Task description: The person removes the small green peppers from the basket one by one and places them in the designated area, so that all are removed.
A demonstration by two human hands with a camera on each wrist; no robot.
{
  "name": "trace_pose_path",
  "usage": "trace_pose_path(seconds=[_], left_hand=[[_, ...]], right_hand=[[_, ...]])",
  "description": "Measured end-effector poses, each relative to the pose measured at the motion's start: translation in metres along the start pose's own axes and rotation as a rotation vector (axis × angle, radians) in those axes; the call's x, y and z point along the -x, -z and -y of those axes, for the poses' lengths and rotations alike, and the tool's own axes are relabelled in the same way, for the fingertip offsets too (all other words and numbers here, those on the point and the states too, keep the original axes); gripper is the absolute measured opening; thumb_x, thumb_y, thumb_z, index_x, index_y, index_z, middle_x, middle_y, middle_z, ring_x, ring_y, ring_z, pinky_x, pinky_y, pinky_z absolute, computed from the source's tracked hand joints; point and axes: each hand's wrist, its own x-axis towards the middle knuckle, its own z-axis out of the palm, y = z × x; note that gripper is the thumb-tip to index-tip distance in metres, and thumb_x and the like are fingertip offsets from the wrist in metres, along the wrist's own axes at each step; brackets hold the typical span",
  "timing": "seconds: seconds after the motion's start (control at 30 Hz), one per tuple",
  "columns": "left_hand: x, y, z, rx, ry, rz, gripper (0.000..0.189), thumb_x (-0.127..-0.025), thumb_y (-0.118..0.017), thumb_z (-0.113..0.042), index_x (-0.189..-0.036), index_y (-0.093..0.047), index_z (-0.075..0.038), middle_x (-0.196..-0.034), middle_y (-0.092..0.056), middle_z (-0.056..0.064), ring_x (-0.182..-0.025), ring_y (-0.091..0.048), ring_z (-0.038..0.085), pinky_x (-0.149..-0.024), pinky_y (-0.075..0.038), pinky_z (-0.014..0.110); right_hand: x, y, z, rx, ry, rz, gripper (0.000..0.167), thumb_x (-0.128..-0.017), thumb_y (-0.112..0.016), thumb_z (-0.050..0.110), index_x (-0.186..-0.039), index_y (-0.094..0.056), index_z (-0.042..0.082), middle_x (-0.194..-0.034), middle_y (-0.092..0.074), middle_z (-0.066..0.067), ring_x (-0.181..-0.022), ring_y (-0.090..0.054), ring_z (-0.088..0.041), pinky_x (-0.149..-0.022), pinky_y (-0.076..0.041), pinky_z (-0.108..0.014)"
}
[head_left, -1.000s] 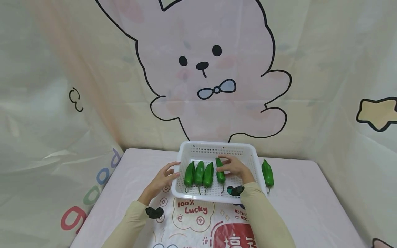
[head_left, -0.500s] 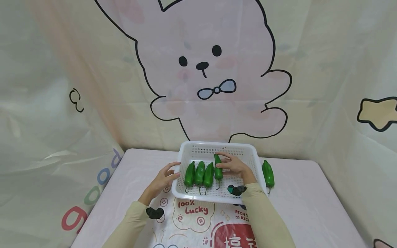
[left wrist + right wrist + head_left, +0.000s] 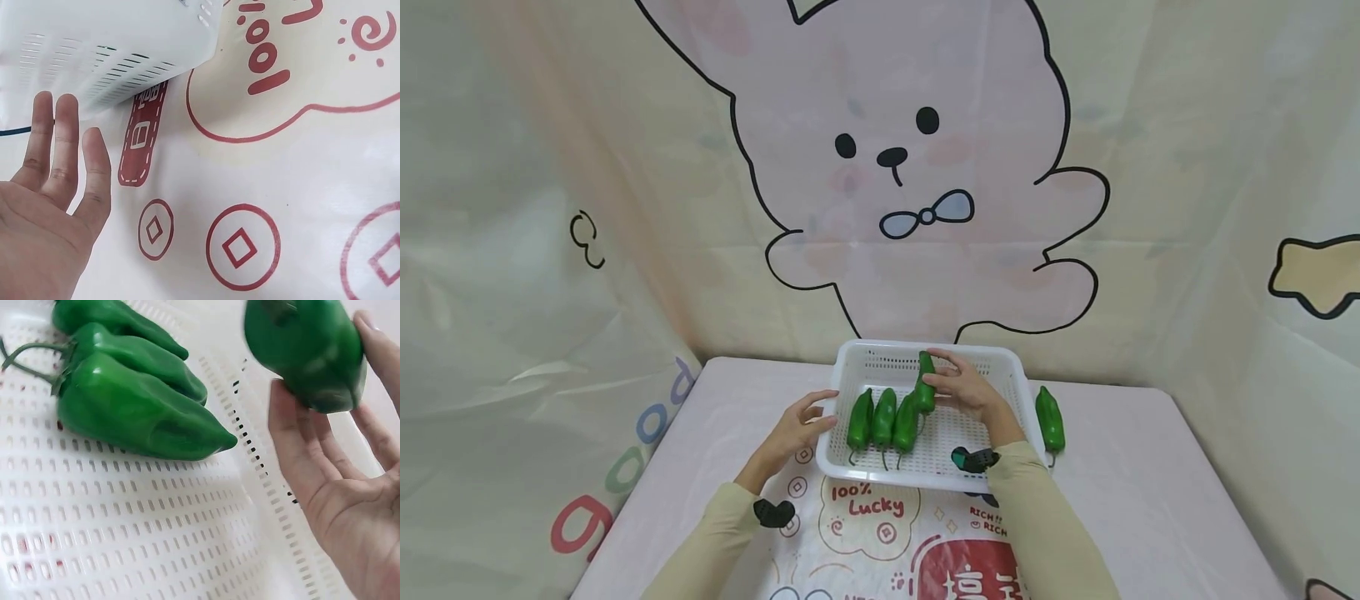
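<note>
My right hand grips a green pepper between thumb and fingers, lifted over the basket floor. The right wrist view has this held pepper at the top, blunt end toward the camera. Below it in the white perforated basket, three more green peppers lie side by side, stems pointing the same way. At the basket's left wall my left hand stays with fingers relaxed, fingertips right at the rim. In the left wrist view its fingers extend straight toward the basket's outer wall.
One more green pepper lies on the table just right of the basket. The white table carries a printed sheet in front of the basket. A cartoon-printed backdrop rises directly behind the table.
The right hand has raised the pepper and carried it slightly left and away from me, its top now near the basket's far wall. The left hand has stayed at the rim.
</note>
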Motion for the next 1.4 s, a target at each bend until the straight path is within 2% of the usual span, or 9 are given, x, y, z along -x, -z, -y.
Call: trace_pose_path(seconds=[0.1, 0.23, 0.37, 0.53, 0.83, 1.13, 1.4], left_hand=[[0.0, 0.0, -0.002, -0.015, -0.006, -0.007, 0.053, -0.099, -0.07, -0.02, -0.148, -0.051, -0.017, -0.127, -0.06, 0.019, -0.112, -0.062, 0.036, -0.084, -0.054, 0.051], [0.0, -0.001, -0.002, -0.014, -0.009, -0.008, 0.055, -0.098, -0.072, -0.022, -0.148, -0.051, -0.016, -0.127, -0.06, 0.018, -0.112, -0.062, 0.036, -0.084, -0.054, 0.051], [0.0, -0.002, -0.002, -0.014, -0.016, -0.009, 0.055, -0.098, -0.071, -0.02, -0.149, -0.05, -0.014, -0.126, -0.06, 0.02, -0.112, -0.062, 0.036, -0.084, -0.054, 0.051], [0.002, -0.003, -0.004, -0.015, -0.011, -0.011, 0.055, -0.098, -0.071, -0.02, -0.149, -0.051, -0.013, -0.127, -0.06, 0.02, -0.112, -0.062, 0.036, -0.084, -0.055, 0.051], [0.001, -0.001, -0.004, -0.025, -0.005, -0.011, 0.054, -0.097, -0.073, -0.019, -0.148, -0.053, -0.016, -0.119, -0.062, 0.019, -0.105, -0.065, 0.033, -0.08, -0.056, 0.047], [0.001, 0.0, -0.007, -0.037, 0.002, -0.019, 0.056, -0.097, -0.073, -0.021, -0.148, -0.052, -0.014, -0.117, -0.062, 0.018, -0.101, -0.065, 0.031, -0.079, -0.056, 0.044], [0.001, -0.001, -0.01, -0.053, 0.001, -0.021, 0.057, -0.097, -0.073, -0.022, -0.149, -0.051, -0.013, -0.114, -0.063, 0.016, -0.1, -0.064, 0.029, -0.079, -0.055, 0.044]], right_hand=[[0.002, -0.001, 0.005, -0.004, 0.002, 0.024, 0.072, -0.098, -0.067, 0.001, -0.159, -0.031, 0.012, -0.142, -0.047, -0.031, -0.103, -0.067, -0.029, -0.091, -0.053, -0.048], [0.007, -0.003, 0.014, -0.015, 0.01, 0.059, 0.074, -0.098, -0.065, -0.002, -0.161, -0.027, 0.012, -0.144, -0.041, -0.037, -0.105, -0.066, -0.029, -0.095, -0.048, -0.055], [0.013, -0.003, 0.024, 0.04, 0.028, 0.073, 0.076, -0.097, -0.066, -0.002, -0.161, -0.027, 0.012, -0.144, -0.041, -0.035, -0.108, -0.065, -0.031, -0.097, -0.046, -0.058], [0.02, -0.003, 0.034, 0.123, 0.026, 0.084, 0.079, -0.096, -0.069, 0.0, -0.161, -0.026, 0.01, -0.142, -0.045, -0.032, -0.109, -0.064, -0.034, -0.094, -0.049, -0.057], [0.037, -0.008, 0.063, 0.116, 0.045, 0.019, 0.074, -0.094, -0.071, -0.002, -0.156, -0.034, 0.013, -0.133, -0.051, -0.032, -0.102, -0.067, -0.035, -0.089, -0.053, -0.054], [0.055, -0.005, 0.083, 0.165, 0.073, -0.018, 0.079, -0.091, -0.076, 0.001, -0.157, -0.034, 0.013, -0.139, -0.046, -0.031, -0.105, -0.066, -0.036, -0.087, -0.054, -0.051], [0.066, 0.006, 0.088, 0.22, 0.113, -0.048, 0.082, -0.09, -0.078, 0.002, -0.158, -0.034, 0.011, -0.144, -0.037, -0.032, -0.107, -0.065, -0.037, -0.085, -0.055, -0.048]])
